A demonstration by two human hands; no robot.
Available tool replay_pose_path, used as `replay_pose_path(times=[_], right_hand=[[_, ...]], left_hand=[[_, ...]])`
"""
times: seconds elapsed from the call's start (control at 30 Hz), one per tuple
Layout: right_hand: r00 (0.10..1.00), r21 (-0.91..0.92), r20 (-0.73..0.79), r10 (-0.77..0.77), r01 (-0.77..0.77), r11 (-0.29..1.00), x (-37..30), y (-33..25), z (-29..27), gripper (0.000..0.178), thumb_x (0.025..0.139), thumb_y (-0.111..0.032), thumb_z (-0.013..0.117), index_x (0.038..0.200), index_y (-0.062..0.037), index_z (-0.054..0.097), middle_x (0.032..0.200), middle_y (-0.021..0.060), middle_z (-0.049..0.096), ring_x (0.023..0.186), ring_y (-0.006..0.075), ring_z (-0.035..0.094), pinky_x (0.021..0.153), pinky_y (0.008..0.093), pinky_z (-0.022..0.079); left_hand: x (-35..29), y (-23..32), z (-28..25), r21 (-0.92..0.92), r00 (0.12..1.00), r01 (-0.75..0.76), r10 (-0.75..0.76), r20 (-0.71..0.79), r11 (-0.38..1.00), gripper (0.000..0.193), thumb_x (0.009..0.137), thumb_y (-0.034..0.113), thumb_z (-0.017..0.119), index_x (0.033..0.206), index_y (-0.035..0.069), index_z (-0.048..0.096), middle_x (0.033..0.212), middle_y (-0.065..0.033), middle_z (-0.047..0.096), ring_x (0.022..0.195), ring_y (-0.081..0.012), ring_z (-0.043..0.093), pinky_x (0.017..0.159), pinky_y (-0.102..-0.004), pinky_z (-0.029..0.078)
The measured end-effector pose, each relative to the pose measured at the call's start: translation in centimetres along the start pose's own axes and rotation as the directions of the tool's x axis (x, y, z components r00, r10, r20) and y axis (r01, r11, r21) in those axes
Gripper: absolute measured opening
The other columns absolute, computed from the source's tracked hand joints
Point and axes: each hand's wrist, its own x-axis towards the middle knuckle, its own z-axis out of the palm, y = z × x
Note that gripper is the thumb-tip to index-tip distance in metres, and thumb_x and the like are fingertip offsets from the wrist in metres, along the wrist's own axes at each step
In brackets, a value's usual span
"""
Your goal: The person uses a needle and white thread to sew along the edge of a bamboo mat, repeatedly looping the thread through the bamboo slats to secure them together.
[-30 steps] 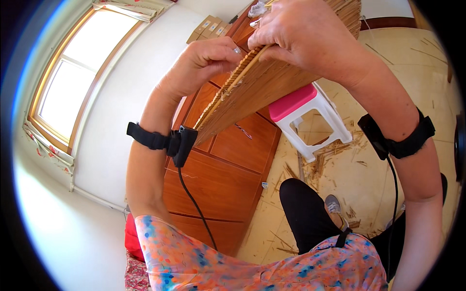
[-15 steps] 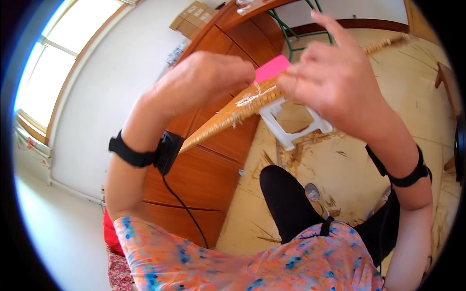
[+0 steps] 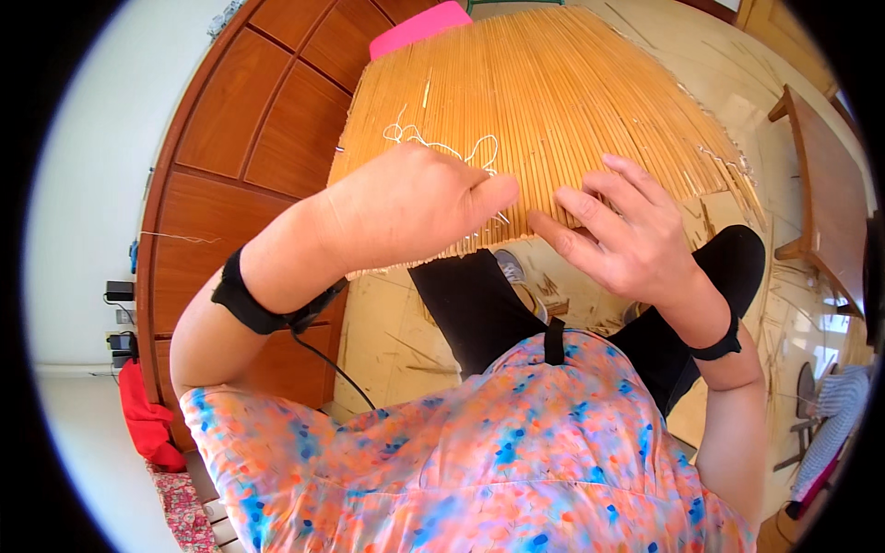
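Note:
A wide mat of thin straw-coloured stalks (image 3: 553, 101) lies in front of me, its near edge towards my body. Over its near left part, my left hand (image 3: 424, 198) is closed, thumb against the curled fingers. White string (image 3: 452, 152) loops out above this hand, and short ends show below the thumb, so it seems pinched there; the fingertips are hidden. My right hand (image 3: 627, 226) hovers at the mat's near edge with its fingers apart and bent, nothing visible in them. Whether its fingertips touch the stalks I cannot tell.
A pink sheet-like object (image 3: 419, 28) sticks out at the mat's far left corner. Reddish-brown wooden cabinets (image 3: 221, 106) line the left. A wooden bench (image 3: 820, 194) stands at right. Broken stalks litter the tiled floor (image 3: 387, 341). A black cable (image 3: 336, 369) hangs from my left wrist strap.
The view has tipped down, so the mat, earlier edge-on, now shows its broad face. Both hands appear lower. My right hand's raised index finger has come down and its fingers have spread.

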Motion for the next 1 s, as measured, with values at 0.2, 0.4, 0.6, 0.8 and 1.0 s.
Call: replay_pose_path(times=[0.2,0.4,0.6,0.8,1.0], right_hand=[[0.999,-0.015,0.034,-0.017,0.017,1.000,-0.1,-0.4,0.0,0.023,0.072,-0.017,0.067,0.094,-0.0132,0.071,0.093,0.0021,0.059,0.084,0.0207,0.057,0.082,0.0405,0.051],[0.996,0.010,0.051,-0.075,0.074,0.997,-0.2,-1.3,1.0,0.029,0.069,-0.015,0.069,0.097,-0.0125,0.072,0.096,0.0006,0.060,0.085,0.0192,0.056,0.072,0.0330,0.051],[0.996,0.011,0.052,-0.077,0.076,0.997,-0.3,-1.1,1.0,0.028,0.067,-0.014,0.071,0.095,-0.0127,0.072,0.095,-0.0004,0.061,0.084,0.0181,0.057,0.067,0.0299,0.051],[0.998,-0.010,0.003,-0.056,0.056,0.998,0.5,-1.1,1.0,0.024,0.069,-0.014,0.073,0.094,-0.0143,0.073,0.093,-0.0018,0.061,0.079,0.0177,0.058,0.060,0.0291,0.051],[0.997,-0.014,-0.017,-0.076,0.076,0.997,1.6,-0.7,1.0,0.024,0.069,-0.014,0.073,0.092,-0.0145,0.074,0.090,-0.0041,0.063,0.077,0.0172,0.058,0.058,0.0283,0.051]], left_hand=[[0.2,-0.2,0.1,0.048,0.996,-0.088,0.089,-0.014,0.995,0.011,0.076,0.011,0.059,0.081,0.007,0.050,0.064,-0.0063,0.049,0.059,-0.0256,0.059,0.048,-0.0368,0.047],[0.4,0.3,0.9,0.015,0.994,-0.112,0.112,-0.002,0.994,0.012,0.077,0.013,0.059,0.079,0.006,0.050,0.063,-0.0072,0.053,0.059,-0.0267,0.061,0.048,-0.0379,0.048],[0.5,0.5,0.9,0.023,0.999,-0.054,0.054,0.008,0.998,0.012,0.078,0.014,0.059,0.081,0.006,0.051,0.062,-0.0092,0.056,0.059,-0.0295,0.063,0.049,-0.0397,0.049],[0.4,1.1,1.6,-0.084,1.000,-0.018,0.017,-0.018,0.996,0.013,0.082,0.015,0.059,0.085,0.005,0.051,0.063,-0.0106,0.057,0.059,-0.0325,0.062,0.051,-0.0426,0.049],[-0.2,2.5,0.7,-0.018,0.993,0.117,-0.117,0.011,0.993,0.013,0.084,0.013,0.058,0.093,0.006,0.052,0.068,-0.0123,0.062,0.061,-0.0328,0.063,0.052,-0.0405,0.050]])
